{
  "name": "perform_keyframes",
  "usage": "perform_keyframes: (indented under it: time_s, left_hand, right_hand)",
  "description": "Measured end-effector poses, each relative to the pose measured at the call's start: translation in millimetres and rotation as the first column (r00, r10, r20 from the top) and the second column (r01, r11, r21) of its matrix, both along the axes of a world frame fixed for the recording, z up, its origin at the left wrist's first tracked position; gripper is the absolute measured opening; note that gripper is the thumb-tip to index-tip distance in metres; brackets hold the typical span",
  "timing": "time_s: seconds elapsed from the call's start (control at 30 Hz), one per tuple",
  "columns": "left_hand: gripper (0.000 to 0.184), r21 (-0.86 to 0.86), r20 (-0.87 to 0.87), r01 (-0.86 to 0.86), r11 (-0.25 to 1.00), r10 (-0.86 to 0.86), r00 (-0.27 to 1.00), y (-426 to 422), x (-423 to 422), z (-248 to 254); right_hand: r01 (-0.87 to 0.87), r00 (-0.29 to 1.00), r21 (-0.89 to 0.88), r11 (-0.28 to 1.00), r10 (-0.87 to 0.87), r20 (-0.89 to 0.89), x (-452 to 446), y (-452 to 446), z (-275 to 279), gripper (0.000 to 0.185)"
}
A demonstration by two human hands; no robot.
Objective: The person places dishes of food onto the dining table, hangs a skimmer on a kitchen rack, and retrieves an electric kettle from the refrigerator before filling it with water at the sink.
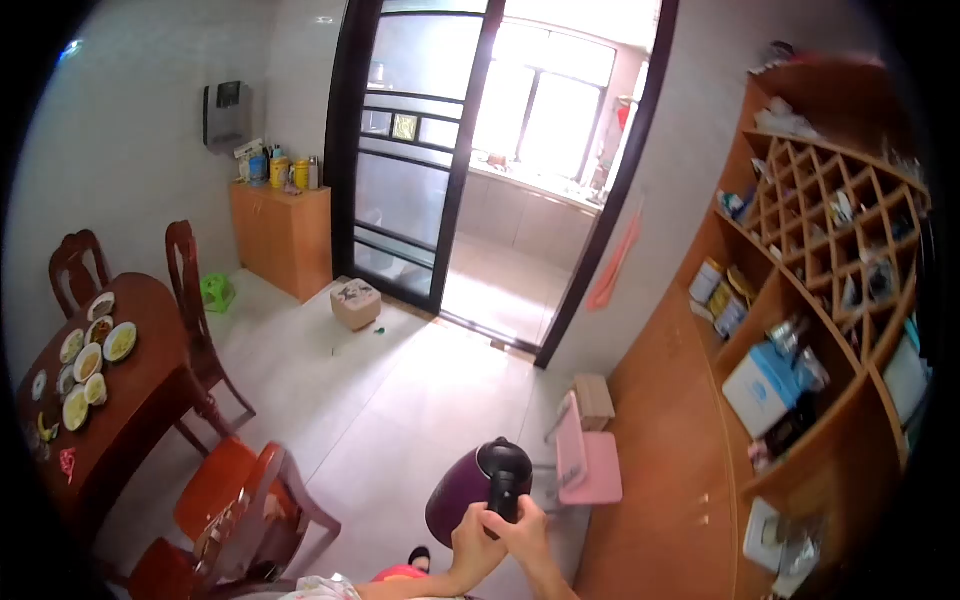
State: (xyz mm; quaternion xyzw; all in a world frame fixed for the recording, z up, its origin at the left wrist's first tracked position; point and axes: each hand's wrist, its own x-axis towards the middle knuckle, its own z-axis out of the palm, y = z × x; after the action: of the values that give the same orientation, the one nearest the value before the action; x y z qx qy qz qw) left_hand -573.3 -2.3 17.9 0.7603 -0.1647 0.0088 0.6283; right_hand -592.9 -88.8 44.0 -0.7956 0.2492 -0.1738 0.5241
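Kettle [455,505] w/ hndl [503,490] twd wearer, long axis slanting lower L from lid [506,458]; purple body, blk top; fingers of L hand [476,546] & R hand [524,536] clasp hndl.

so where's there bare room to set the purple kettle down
Left of the kettle, the pale tiled floor is mostly bare between the reddish wooden chair and the square beige stool. The right edge of the brown wooden table is bare too. Crowded: its white dishes, and atop the low orange cabinet.
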Motion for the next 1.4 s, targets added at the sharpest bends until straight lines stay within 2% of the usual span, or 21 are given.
perform_keyframes:
  time_s: [0.1,0.13,0.17,0.27,0.37,0.47,0.57,0.6,0.63,0.7,0.77,0.8,0.9,1.0,1.1,1.17,1.23,1.27,1.37,1.4]
  left_hand:
    - [0.045,-0.037,0.067,0.094,0.995,-0.091,0.994,-45.9,71.2,11.2]
    - [0.050,-0.020,-0.038,0.188,0.982,-0.189,0.981,-61.1,93.8,14.6]
    - [0.052,-0.022,-0.023,0.223,0.974,-0.224,0.974,-74.2,111.1,16.4]
    - [0.058,-0.024,0.063,0.313,0.949,-0.311,0.948,-128.4,181.0,9.6]
    - [0.059,-0.034,0.170,0.319,0.947,-0.309,0.936,-180.6,250.4,-3.6]
    - [0.060,-0.016,0.164,0.363,0.932,-0.355,0.920,-225.9,316.6,-7.0]
    - [0.058,0.024,0.056,0.523,0.852,-0.524,0.850,-272.7,394.3,-4.3]
    - [0.056,-0.047,0.030,0.552,0.833,-0.551,0.834,-287.4,417.4,-5.6]
    - [0.050,-0.084,-0.085,0.625,0.776,-0.630,0.772,-295.9,444.9,4.4]
    - [0.044,-0.139,-0.210,0.625,0.768,-0.640,0.739,-319.1,498.6,-7.3]
    - [0.040,-0.041,-0.190,0.504,0.863,-0.502,0.844,-327.3,547.0,-7.1]
    - [0.041,-0.026,-0.276,0.440,0.898,-0.430,0.860,-332.3,571.0,-15.6]
    - [0.044,-0.063,-0.371,0.232,0.971,-0.238,0.898,-348.9,656.6,-40.0]
    - [0.050,-0.110,-0.389,0.123,0.986,-0.157,0.908,-385.4,747.7,-60.8]
    - [0.062,-0.278,-0.394,0.096,0.956,-0.205,0.896,-436.3,842.4,-78.7]
    - [0.066,-0.374,-0.434,0.121,0.920,-0.289,0.853,-468.2,897.2,-48.4]
    - [0.069,-0.410,-0.358,0.222,0.885,-0.380,0.853,-503.3,960.9,-51.3]
    - [0.063,-0.467,-0.317,0.278,0.839,-0.453,0.833,-524.1,989.5,-52.5]
    - [0.054,-0.638,-0.407,0.290,0.713,-0.632,0.660,-568.6,1051.3,-26.6]
    - [0.050,-0.626,-0.390,0.290,0.724,-0.613,0.687,-586.2,1071.6,-24.1]
  right_hand:
    - [0.046,0.999,-0.017,0.999,-0.046,0.022,66.1,-48.6,6.7,0.032]
    - [0.072,0.995,0.034,0.997,-0.074,0.061,86.0,-65.4,8.0,0.028]
    - [0.110,0.988,0.145,0.983,-0.123,0.088,104.7,-78.4,14.0,0.025]
    - [0.183,0.979,0.141,0.973,-0.194,0.067,166.2,-131.8,13.3,0.024]
    - [0.211,0.974,0.133,0.968,-0.220,0.060,233.5,-182.7,3.2,0.028]
    - [0.196,0.980,0.172,0.965,-0.200,0.009,297.4,-231.8,4.0,0.027]
    - [0.183,0.980,0.189,0.965,-0.194,0.045,363.2,-295.2,-15.2,0.028]
    - [0.171,0.976,0.254,0.952,-0.198,0.086,387.0,-312.4,-19.9,0.025]
    - [0.190,0.974,0.311,0.931,-0.219,0.063,410.2,-329.9,-23.9,0.026]
    - [0.118,0.978,0.219,0.969,-0.151,0.144,456.4,-358.6,-26.6,0.027]
    - [0.120,0.980,0.051,0.991,-0.127,0.155,500.7,-385.0,-31.3,0.027]
    - [0.122,0.980,-0.036,0.992,-0.114,0.162,521.7,-399.7,-35.5,0.027]
    - [0.114,0.969,0.299,0.947,-0.173,0.178,584.0,-449.4,-51.8,0.026]
    - [0.048,0.969,0.413,0.909,-0.143,0.201,646.2,-477.0,-28.4,0.025]
    - [0.000,0.971,0.395,0.919,-0.095,0.220,715.4,-513.4,-30.8,0.027]
    - [-0.021,0.974,0.356,0.934,-0.061,0.218,768.7,-538.6,-22.3,0.028]
    - [-0.043,0.978,0.326,0.944,-0.027,0.206,817.4,-560.1,-2.8,0.030]
    - [-0.069,0.980,0.287,0.955,0.011,0.200,837.9,-571.0,7.7,0.032]
    - [-0.023,0.975,0.265,0.964,-0.037,0.221,897.7,-604.9,20.8,0.032]
    - [-0.002,0.982,0.277,0.961,-0.051,0.183,914.6,-617.0,27.1,0.033]
